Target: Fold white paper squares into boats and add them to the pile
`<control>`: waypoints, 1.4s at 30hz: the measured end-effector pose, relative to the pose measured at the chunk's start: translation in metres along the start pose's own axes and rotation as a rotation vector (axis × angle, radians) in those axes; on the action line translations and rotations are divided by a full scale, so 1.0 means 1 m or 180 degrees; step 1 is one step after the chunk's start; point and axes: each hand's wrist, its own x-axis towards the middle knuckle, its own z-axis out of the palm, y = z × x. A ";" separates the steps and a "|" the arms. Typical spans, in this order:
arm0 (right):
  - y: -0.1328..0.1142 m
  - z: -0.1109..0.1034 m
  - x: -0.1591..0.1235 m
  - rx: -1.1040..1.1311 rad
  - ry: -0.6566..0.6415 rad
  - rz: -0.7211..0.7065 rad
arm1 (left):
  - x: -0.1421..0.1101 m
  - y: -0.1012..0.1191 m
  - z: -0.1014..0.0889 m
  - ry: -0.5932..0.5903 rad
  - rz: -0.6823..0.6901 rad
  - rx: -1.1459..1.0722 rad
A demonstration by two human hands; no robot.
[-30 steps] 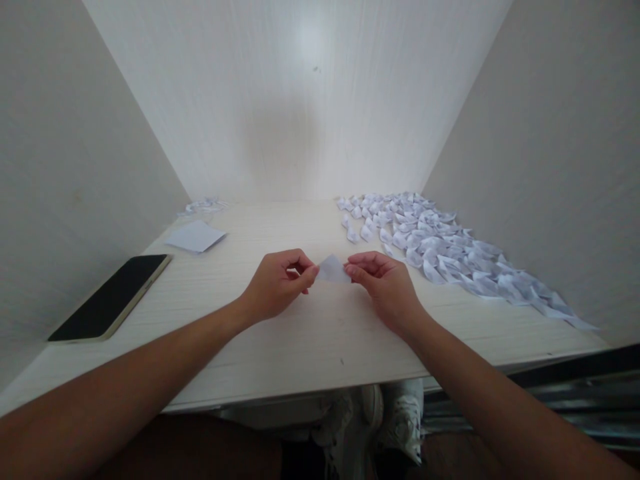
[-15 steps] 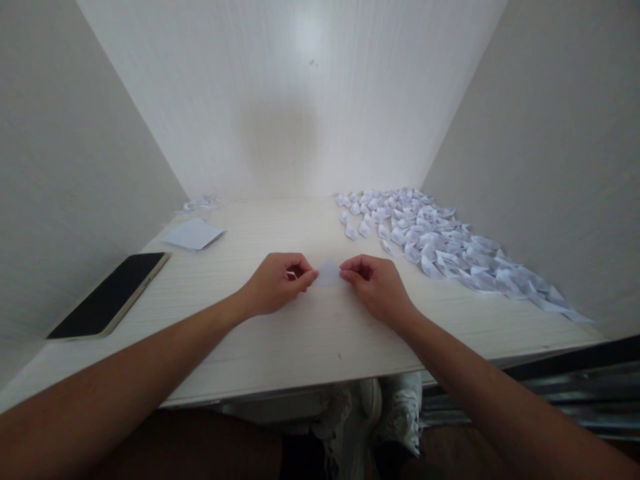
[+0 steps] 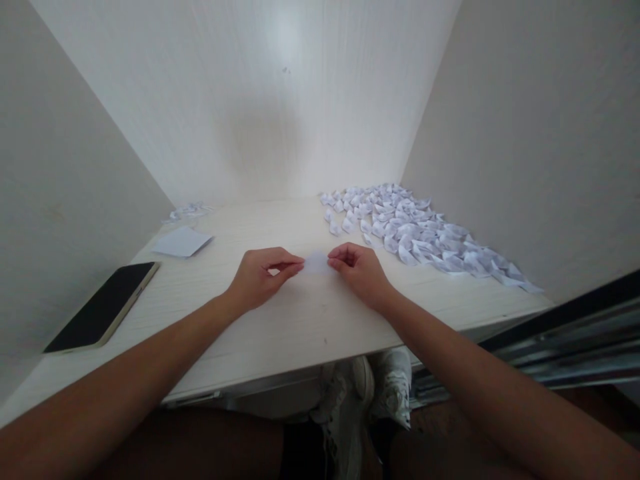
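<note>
A small white piece of paper (image 3: pixel 316 262) is stretched between my two hands, just above the pale tabletop. My left hand (image 3: pixel 263 275) pinches its left end between thumb and forefinger. At the right end, the fingertips of my right hand (image 3: pixel 357 272) are closed on the paper, with the other fingers curled in. Whether the piece is folded cannot be made out. Beyond my right hand spreads a large heap of small folded white papers (image 3: pixel 405 227).
To the left lie a stack of flat white paper (image 3: pixel 183 241) and a dark-screened phone (image 3: pixel 103 307). White scraps (image 3: pixel 189 211) sit in the back left corner. Walls enclose the table (image 3: pixel 280 340) at the back and both sides. Shoes (image 3: pixel 395 387) show below its front edge.
The camera view has turned slightly, so the table's contents appear shifted left. Both hands still hold the paper; my left fingers look straighter, and the paper's outline looks less pointed.
</note>
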 end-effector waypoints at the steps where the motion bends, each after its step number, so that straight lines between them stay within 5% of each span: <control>1: 0.000 -0.001 0.000 0.0080 -0.0028 -0.0016 | 0.001 0.000 -0.002 -0.0041 0.0225 0.0146; 6: 0.002 -0.005 0.001 0.0384 -0.0145 -0.0058 | 0.003 -0.009 -0.005 -0.0082 0.1189 0.0577; 11: 0.002 -0.004 0.000 0.0738 -0.0348 -0.0057 | 0.001 -0.012 0.000 0.0081 0.1269 0.0580; 19: -0.003 -0.004 -0.003 0.1106 -0.0350 -0.0189 | 0.000 -0.004 0.004 0.0693 0.0531 -0.0010; 29: -0.010 -0.001 -0.008 0.0327 -0.0065 -0.0662 | -0.004 0.006 0.011 0.0588 -0.0290 -0.0887; 42: -0.018 0.008 -0.012 0.0870 0.0000 0.0004 | -0.003 0.002 0.022 0.0736 -0.1037 -0.1946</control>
